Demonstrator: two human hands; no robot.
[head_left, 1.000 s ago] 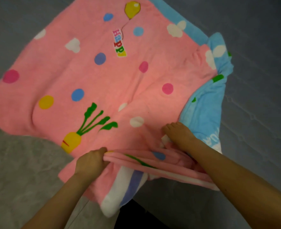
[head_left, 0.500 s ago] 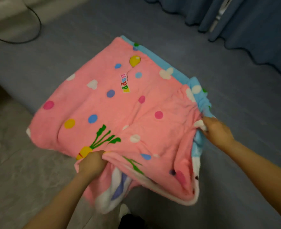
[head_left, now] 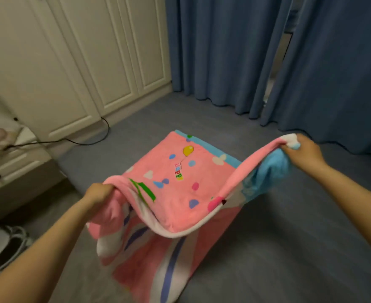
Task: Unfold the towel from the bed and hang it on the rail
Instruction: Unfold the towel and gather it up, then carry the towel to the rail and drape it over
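A grey-blue bed (head_left: 300,248) fills the lower and right part of the frame, its near left edge running down toward the bottom. Blue curtains (head_left: 234,51) hang across the upper right, and cream panelled wardrobe doors (head_left: 88,51) take the upper left. In the middle of the frame the pink towel (head_left: 175,189), printed with coloured dots, a yellow balloon and small lettering, is lifted off the bed at its near side while its far edge, trimmed in light blue, lies on the bed; a striped pink, white and purple layer hangs down from it toward the bottom centre. At the left edge stands a cream drawer unit (head_left: 12,171) with dark knobs. The left hand (head_left: 99,192), at centre left, is clenched round a bunched pink fold of the towel. The right hand (head_left: 304,150), higher at the right, grips a white and blue corner, so that the towel's edge stretches in a sagging line between the two. A black cable (head_left: 86,142) trails along the foot of the wardrobe doors. A shoe (head_left: 16,237) sits at lower left, blurred.
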